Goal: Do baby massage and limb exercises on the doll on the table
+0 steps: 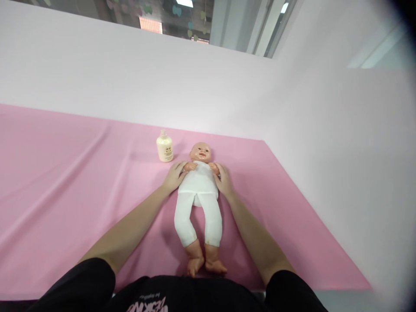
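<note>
A baby doll (199, 181) lies on its back, head away from me, wearing a white top and white trousers (212, 221). Its feet point toward my body. My left hand (175, 177) is at the doll's arm on the left side, with the thumb and fingers around it. On the other side my right hand (224, 180) holds the other arm in the same way. The doll's small hands rest on its chest, showing past my fingers. My palms hide most of its arms. A cream pump bottle (165, 149) stands upright beyond my left hand, apart from it.
A pink sheet (71, 186) with some creases covers the table under the doll. White walls (146, 78) rise behind the table and along the right side. Above the back wall is a window (195, 21) with heart-shaped decorations.
</note>
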